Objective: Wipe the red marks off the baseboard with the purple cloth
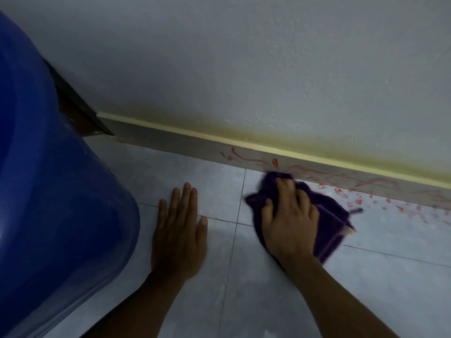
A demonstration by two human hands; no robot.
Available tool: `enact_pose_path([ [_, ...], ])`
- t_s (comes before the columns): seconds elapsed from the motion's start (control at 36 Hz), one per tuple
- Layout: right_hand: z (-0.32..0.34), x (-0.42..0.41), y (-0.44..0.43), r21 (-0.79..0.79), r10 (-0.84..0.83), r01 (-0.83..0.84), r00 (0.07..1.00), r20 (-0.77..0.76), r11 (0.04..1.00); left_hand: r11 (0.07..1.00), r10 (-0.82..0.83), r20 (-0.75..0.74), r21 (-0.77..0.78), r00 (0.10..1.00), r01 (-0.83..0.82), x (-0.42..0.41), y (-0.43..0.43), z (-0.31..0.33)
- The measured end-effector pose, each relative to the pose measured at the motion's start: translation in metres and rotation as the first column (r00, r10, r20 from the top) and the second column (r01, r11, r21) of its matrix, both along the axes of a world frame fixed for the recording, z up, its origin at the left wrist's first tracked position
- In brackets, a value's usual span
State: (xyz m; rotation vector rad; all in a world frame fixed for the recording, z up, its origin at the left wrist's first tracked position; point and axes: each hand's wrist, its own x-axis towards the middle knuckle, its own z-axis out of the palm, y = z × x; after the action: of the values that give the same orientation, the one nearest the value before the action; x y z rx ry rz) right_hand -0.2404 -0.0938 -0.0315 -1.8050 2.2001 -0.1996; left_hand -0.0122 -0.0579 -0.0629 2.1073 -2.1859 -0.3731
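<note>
- The right hand (290, 220) is closed around the purple cloth (329, 215), pressing it on the baseboard (185, 140).
- Red marks (246, 157) sit beside it.
- The left hand (178, 230) lies flat and open on the tile floor (390, 289).

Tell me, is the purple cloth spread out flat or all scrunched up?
Scrunched up. The purple cloth is bunched under the right hand, its front end pressed against the foot of the baseboard; folds and a corner stick out.

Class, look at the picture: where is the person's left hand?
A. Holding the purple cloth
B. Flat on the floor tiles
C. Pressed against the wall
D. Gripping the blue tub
B: the left hand lies palm down, fingers spread, on the floor, while the right hand presses the cloth.
</note>
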Motion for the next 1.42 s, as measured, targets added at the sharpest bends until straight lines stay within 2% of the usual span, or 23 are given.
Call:
enact_pose_path([
  [0.08, -0.003, -0.022, 0.009, 0.002, -0.098, 0.098, 0.995, -0.035, 0.995, 1.0, -0.003, -0.009, -0.016, 1.0, 0.003, -0.001, 0.0, 0.0],
  [0.19, -0.005, 0.005, 0.009, 0.004, -0.161, 0.161, 0.987, -0.011, 0.987, 1.0, 0.006, 0.002, -0.012, 1.0, -0.006, -0.003, 0.001, 0.001],
  [0.25, -0.003, 0.026, 0.007, 0.035, -0.082, 0.081, 0.996, 0.032, 0.996, 1.0, 0.009, 0.02, -0.01, 1.0, -0.009, -0.003, 0.001, 0.001],
  [0.39, 0.002, 0.092, -0.027, 0.035, 0.311, -0.317, 0.943, 0.115, 0.948, 0.998, -0.043, 0.086, 0.046, 0.995, 0.039, 0.0, -0.001, -0.003],
  [0.56, -0.006, 0.06, -0.026, 0.007, 0.391, -0.392, 0.92, 0.034, 0.92, 1.0, -0.022, 0.091, 0.021, 0.996, 0.02, 0.0, -0.003, 0.002],
  [0.69, -0.004, -0.003, -0.004, 0.016, 0.252, -0.252, 0.968, 0.015, 0.968, 1.0, -0.02, 0.029, 0.005, 0.999, 0.02, 0.0, 0.0, 0.001],
  [0.83, 0.002, -0.066, 0.016, -0.011, -0.075, 0.075, 0.997, -0.013, 0.997, 1.0, -0.026, -0.011, -0.01, 1.0, 0.026, 0.0, 0.001, 0.001],
  [1.0, -0.006, -0.019, 0.015, -0.028, -0.255, 0.254, 0.967, -0.002, 0.967, 0.999, -0.015, -0.014, -0.033, 1.0, 0.015, -0.005, 0.001, 0.002],
  [1.06, -0.003, 0.008, 0.012, -0.011, -0.161, 0.162, 0.985, 0.065, 0.987, 0.999, -0.01, 0.014, -0.03, 1.0, 0.01, -0.006, 0.001, 0.001],
  [1.11, -0.002, 0.034, 0.005, -0.02, 0.062, -0.06, 0.991, 0.117, 0.998, 1.0, -0.011, 0.054, -0.019, 0.998, 0.012, -0.006, 0.0, 0.001],
  [1.19, -0.005, 0.064, -0.015, -0.038, 0.33, -0.328, 0.941, 0.078, 0.944, 1.0, -0.01, 0.111, 0.006, 0.994, 0.01, -0.006, -0.002, 0.0],
  [1.33, -0.008, 0.045, -0.023, -0.038, 0.399, -0.398, 0.916, 0.044, 0.917, 1.0, -0.012, 0.109, 0.018, 0.994, 0.01, -0.005, -0.003, -0.002],
  [1.42, -0.005, 0.015, -0.014, -0.046, 0.317, -0.315, 0.947, 0.043, 0.948, 1.0, -0.015, 0.069, 0.009, 0.998, 0.014, -0.007, -0.003, 0.002],
])
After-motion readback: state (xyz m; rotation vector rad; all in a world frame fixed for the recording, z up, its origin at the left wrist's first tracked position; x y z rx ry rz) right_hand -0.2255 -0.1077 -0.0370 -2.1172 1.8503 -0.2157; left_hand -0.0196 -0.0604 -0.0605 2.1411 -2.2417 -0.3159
